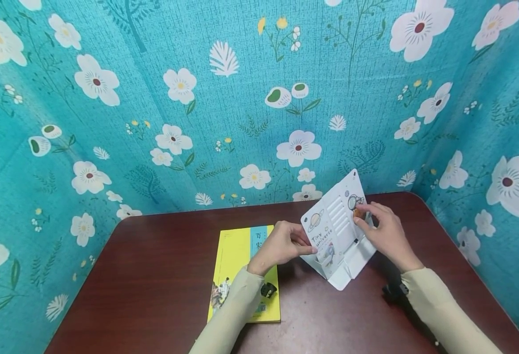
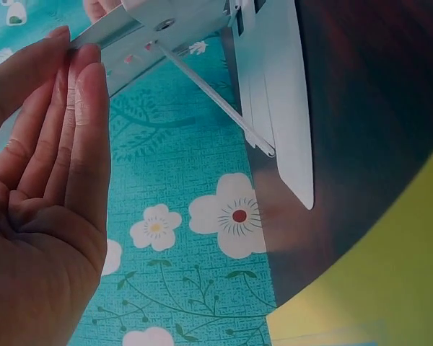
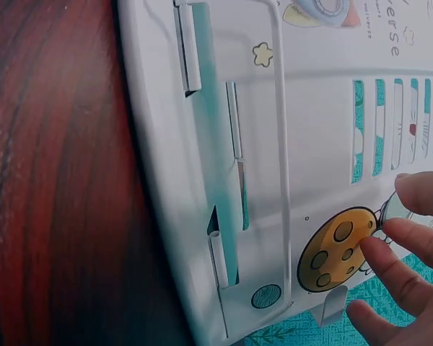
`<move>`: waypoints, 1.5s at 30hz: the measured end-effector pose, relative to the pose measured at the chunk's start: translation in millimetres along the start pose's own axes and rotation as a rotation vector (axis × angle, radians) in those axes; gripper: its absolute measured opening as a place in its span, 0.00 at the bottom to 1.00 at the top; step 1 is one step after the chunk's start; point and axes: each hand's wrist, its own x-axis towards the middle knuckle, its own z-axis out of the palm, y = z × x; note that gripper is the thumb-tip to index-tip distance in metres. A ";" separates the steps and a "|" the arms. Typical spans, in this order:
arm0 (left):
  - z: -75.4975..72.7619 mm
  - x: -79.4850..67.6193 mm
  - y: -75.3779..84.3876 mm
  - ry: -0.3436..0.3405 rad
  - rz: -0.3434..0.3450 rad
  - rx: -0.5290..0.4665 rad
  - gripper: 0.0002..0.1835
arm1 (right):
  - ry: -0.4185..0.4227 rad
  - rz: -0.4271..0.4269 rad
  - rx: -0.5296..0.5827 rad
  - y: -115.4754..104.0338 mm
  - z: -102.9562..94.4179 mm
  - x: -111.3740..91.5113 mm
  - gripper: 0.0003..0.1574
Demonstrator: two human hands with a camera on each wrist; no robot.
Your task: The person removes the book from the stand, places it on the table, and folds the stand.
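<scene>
A white book stand (image 1: pixel 330 209) printed with planets and the words "Tiny universe" stands tilted back on its base (image 1: pixel 341 279). In the left wrist view, a thin metal strut (image 2: pixel 213 97) links its raised panel to the base. The left hand (image 1: pixel 286 246) pinches the panel's left edge between thumb and fingers. Over on the other side, the right hand (image 1: pixel 385 233) is at the panel's right part. Its fingers are spread in front of the printed orange planet (image 3: pixel 335 249) in the right wrist view; whether they touch the surface is hard to tell.
A yellow book (image 1: pixel 232 250) lies on the dark reddish-brown table (image 1: pixel 162 275), left of the stand and partly under the left forearm. Behind the table hangs a teal flowered curtain (image 1: pixel 241 123). A black wrist device (image 1: pixel 394 291) is by the right sleeve.
</scene>
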 end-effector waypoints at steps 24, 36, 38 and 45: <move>16.0 -6.2 21.6 -0.090 0.126 0.128 0.07 | -0.026 -0.095 0.029 -3.5 9.7 -2.6 0.27; 22.1 -9.6 29.4 -0.109 0.177 0.201 0.08 | -0.061 -0.123 0.030 -10.3 14.4 -3.3 0.30; 24.0 -10.1 30.5 -0.116 0.197 0.211 0.08 | -0.072 -0.118 0.032 -11.3 14.6 -3.7 0.30; 34.3 -11.2 31.3 -0.113 0.235 0.218 0.10 | -0.108 -0.098 0.031 -12.0 14.5 -6.4 0.30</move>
